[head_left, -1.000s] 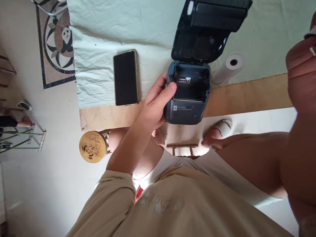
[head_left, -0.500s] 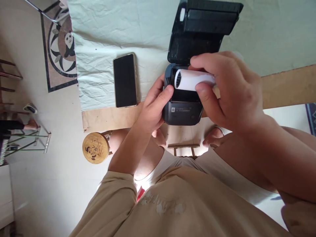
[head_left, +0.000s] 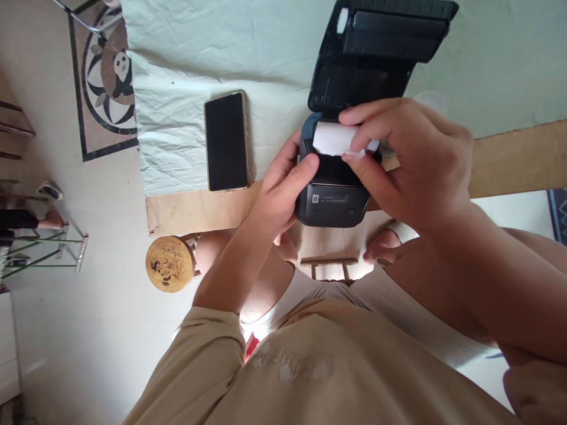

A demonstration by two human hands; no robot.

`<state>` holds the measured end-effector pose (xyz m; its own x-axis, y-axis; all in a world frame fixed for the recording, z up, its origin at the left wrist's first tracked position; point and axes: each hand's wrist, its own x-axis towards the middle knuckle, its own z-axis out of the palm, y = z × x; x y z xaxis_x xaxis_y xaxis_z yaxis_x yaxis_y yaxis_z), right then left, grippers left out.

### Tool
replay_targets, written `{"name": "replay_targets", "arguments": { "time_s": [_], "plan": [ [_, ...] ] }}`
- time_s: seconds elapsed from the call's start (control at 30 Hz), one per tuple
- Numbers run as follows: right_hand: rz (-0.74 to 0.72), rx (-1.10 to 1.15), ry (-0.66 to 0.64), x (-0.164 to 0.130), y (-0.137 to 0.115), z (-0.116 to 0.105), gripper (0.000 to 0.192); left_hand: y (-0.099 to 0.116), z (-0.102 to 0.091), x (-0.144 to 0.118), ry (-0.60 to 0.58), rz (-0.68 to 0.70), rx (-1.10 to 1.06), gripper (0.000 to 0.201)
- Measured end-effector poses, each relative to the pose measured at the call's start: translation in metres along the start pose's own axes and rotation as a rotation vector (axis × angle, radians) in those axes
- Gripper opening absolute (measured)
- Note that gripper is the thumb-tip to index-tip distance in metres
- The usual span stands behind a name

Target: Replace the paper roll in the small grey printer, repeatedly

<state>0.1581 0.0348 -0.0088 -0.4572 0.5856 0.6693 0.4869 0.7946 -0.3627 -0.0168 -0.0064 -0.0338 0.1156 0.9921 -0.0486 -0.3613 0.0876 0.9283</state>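
A black label printer [head_left: 335, 206] stands at the table's near edge with its lid [head_left: 358, 82] raised. My left hand [head_left: 286, 180] grips the printer's left side, thumb on the rim of its open bay. In the bay lies a white paper roll [head_left: 332, 139], its long side running left to right. My right hand [head_left: 410, 159] has thumb and fingers closed on the right part of the roll, at what looks like its loose paper edge. The fingers hide the roll's right end.
A smartphone [head_left: 227, 141] with a dark screen lies left of the printer on the pale green cloth [head_left: 177, 77]. Behind my right hand is a pale round thing [head_left: 432, 101], partly hidden. A round wooden stool [head_left: 170, 264] stands below the table's left corner. Another person's foot [head_left: 52, 219] shows far left.
The paper roll has gone from tilted, its hollow end showing, to lying lower in the bay. My right fingers have shifted onto its paper edge. The printer appears slightly further right.
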Motion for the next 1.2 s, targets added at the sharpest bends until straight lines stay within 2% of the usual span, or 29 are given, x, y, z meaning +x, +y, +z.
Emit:
{"name": "replay_targets", "arguments": {
  "time_s": [0.27, 0.47, 0.57, 0.73, 0.9, 1.0, 1.1, 1.2],
  "plan": [
    [-0.071, 0.009, 0.047, -0.003, 0.005, -0.007, 0.010, 0.000, 0.000, 0.000, -0.008, 0.000, -0.029, 0.039],
    [-0.214, 0.150, -0.013, -0.011, -0.004, -0.014, 0.006, -0.006, -0.005, 0.001, -0.045, 0.043, 0.008, 0.045],
    [-0.252, 0.147, -0.066, -0.015, -0.009, -0.012, 0.009, -0.010, -0.010, 0.001, -0.080, 0.081, 0.053, 0.046],
    [-0.161, 0.103, -0.040, -0.017, -0.007, -0.013, 0.008, -0.010, -0.011, 0.002, -0.064, 0.077, 0.120, 0.050],
    [-0.055, 0.048, -0.034, -0.017, -0.002, -0.014, 0.022, -0.013, -0.014, 0.006, -0.105, 0.113, 0.165, 0.062],
    [-0.055, 0.047, -0.092, -0.018, 0.000, -0.012, 0.033, -0.015, -0.017, 0.009, -0.133, 0.149, 0.186, 0.075],
    [-0.056, 0.057, -0.160, -0.017, 0.000, -0.012, 0.041, -0.015, -0.018, 0.008, -0.133, 0.142, 0.175, 0.071],
    [-0.074, 0.107, -0.081, -0.015, -0.001, -0.016, 0.043, -0.014, -0.016, 0.007, -0.100, 0.113, 0.206, 0.073]
  ]
}}
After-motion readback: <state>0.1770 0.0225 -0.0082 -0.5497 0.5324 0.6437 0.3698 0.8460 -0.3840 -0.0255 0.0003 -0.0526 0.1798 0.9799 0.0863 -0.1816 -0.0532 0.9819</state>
